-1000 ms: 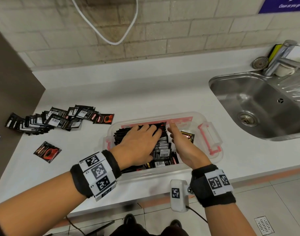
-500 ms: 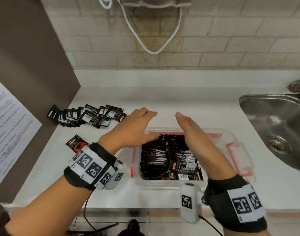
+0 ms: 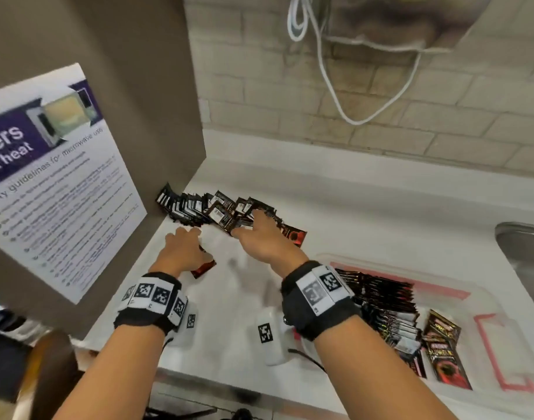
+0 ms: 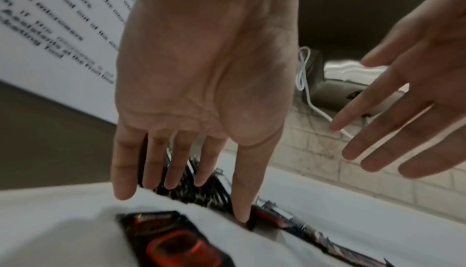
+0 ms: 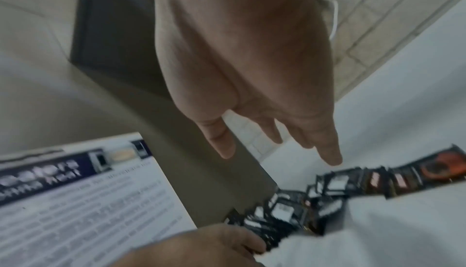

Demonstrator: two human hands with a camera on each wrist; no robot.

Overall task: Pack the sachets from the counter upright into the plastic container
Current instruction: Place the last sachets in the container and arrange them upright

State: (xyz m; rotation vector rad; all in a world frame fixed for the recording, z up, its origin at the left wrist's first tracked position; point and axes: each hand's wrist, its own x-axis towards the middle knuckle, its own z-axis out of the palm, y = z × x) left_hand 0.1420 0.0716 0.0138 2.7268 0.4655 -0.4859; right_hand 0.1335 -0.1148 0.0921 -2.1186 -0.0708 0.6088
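Head view, our left hand (image 3: 181, 253) with fingers straight above a lone sachet (image 3: 203, 266), our right hand (image 3: 261, 237) fingers extended over the sachet pile (image 3: 208, 209) on the counter (image 3: 365, 213), both holding nothing, plastic container (image 3: 484, 301) at right, part-filled with upright sachets (image 3: 390, 307).

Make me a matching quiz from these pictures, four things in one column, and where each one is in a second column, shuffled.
Things:
1. loose sachet pile
2. plastic container
3. microwave notice
4. white cable

Places:
A. hanging against the brick wall
B. on the brown side panel
C. on the counter, in the corner by the panel
D. on the counter, beside the right wrist

Pairs: 1-C, 2-D, 3-B, 4-A
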